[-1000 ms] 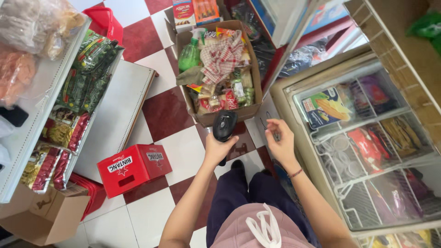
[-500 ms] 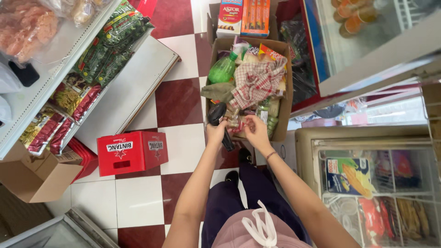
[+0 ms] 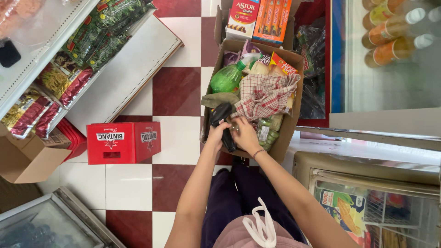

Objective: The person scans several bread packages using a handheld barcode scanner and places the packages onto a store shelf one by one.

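My left hand point(image 3: 216, 133) has its fingers closed around a black scanner point(image 3: 222, 120) at the cardboard box's point(image 3: 294, 119) near edge; my right hand point(image 3: 243, 135) rests beside it, grip unclear.

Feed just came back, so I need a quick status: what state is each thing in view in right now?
cardboard box: flaps open, packed full
left hand: gripping black scanner
right hand: inside the box, on goods
checked cloth: crumpled on top
green bottle: lying tilted, capped
red crate: on the floor, upside down
chest freezer: lid shut
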